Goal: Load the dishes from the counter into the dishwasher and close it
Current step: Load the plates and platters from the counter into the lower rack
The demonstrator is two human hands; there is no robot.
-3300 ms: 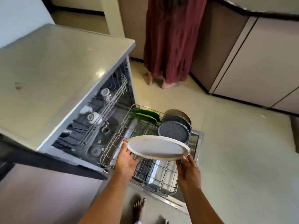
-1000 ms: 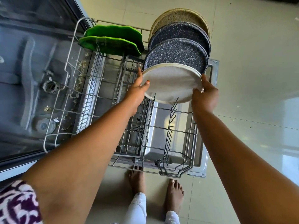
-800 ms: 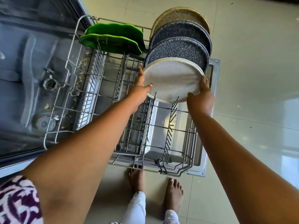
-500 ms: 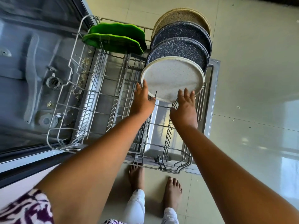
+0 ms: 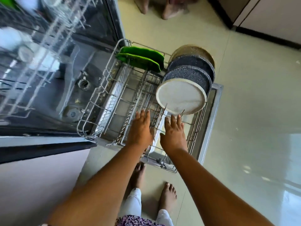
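The cream plate [image 5: 180, 97] is what I am watching: round, pale and matte, with a slightly raised rim and a faint speckle. It stands on edge in the right-hand row of the lower rack [image 5: 91, 118], held between the wire tines and leaning back a little. It is the nearest of a file of plates in that row. Behind it are two dark speckled plates [image 5: 193, 72], and a tan plate [image 5: 195, 48] sits at the rack's far end. Two green plates [image 5: 141, 58] stand at the far-left corner of the same rack.

I read both hands as empty. The left hand [image 5: 140, 128] is flat over the middle of the rack, fingers straight and together, gripping nothing. The right hand [image 5: 173, 132] is likewise spread flat beside it. Its fingertips [image 5: 178, 118] reach just under the cream plate's lower rim, and I cannot tell whether they touch it. The plate lies just beyond both hands, toward the rack's far side, nearer the right hand.
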